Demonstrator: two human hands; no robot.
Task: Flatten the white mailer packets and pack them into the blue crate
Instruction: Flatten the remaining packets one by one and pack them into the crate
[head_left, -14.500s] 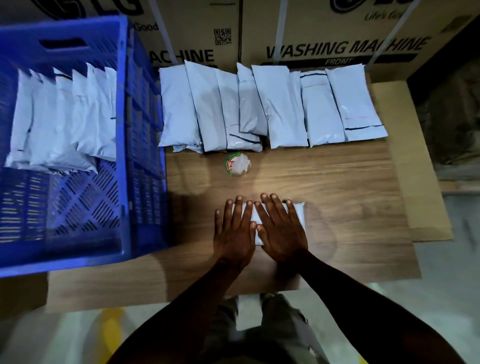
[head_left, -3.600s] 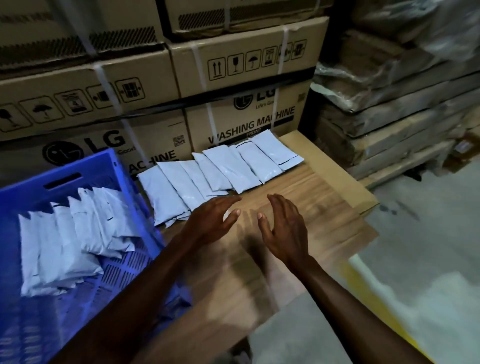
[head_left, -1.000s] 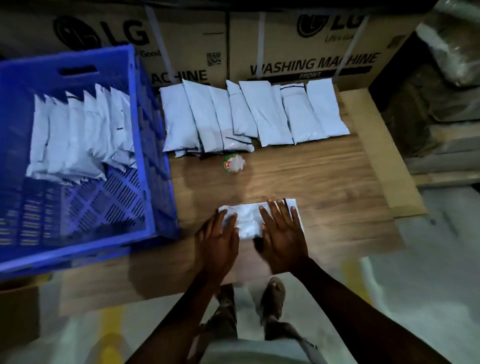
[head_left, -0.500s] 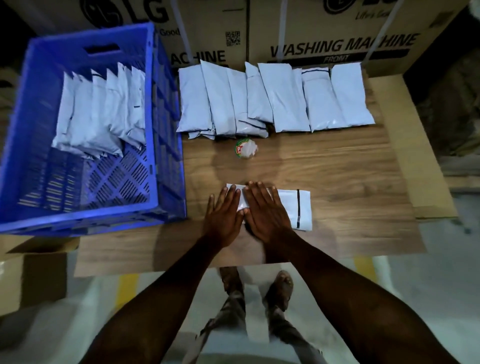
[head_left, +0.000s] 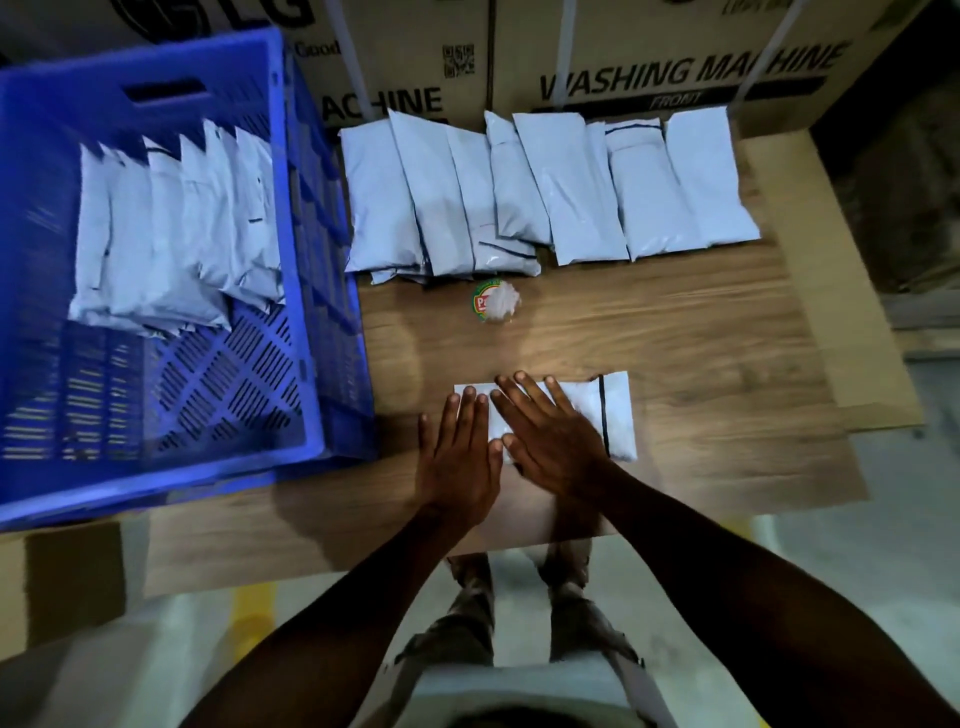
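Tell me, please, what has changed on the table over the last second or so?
Both hands have slid left along the mailer packet: the right hand has left its right end, baring the black stripe, and the left hand now lies half on the table. Both remain flat, gripping nothing. The packet, the row of packets and the blue crate with its contents are unchanged.

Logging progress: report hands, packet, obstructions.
Left hand and right hand flat, pressing packet on table. Blue crate part filled. Small wrapper nearby, not blocking.
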